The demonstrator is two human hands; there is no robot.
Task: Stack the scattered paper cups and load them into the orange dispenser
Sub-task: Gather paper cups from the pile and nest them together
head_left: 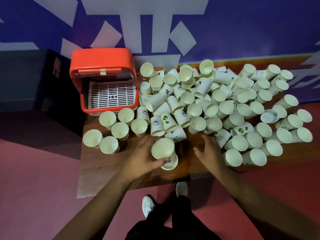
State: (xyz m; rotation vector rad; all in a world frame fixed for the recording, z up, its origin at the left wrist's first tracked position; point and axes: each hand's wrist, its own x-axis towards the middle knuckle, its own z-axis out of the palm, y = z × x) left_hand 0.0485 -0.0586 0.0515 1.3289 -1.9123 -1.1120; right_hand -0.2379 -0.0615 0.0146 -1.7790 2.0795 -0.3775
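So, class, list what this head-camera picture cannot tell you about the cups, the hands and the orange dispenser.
All in the head view:
1. How many cups are in the stack of paper cups: the left hand covers its side.
2. Lower cups in the heap of paper cups: upper cups cover them.
3. Inside of the orange dispenser: its own top covers most of it.
4. Fingertips of the right hand: blurred.

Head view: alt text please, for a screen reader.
A person's left hand grips a short cup stack over a wooden table; the right hand hovers open beside a big pile of loose cups. An orange dispenser sits back left.
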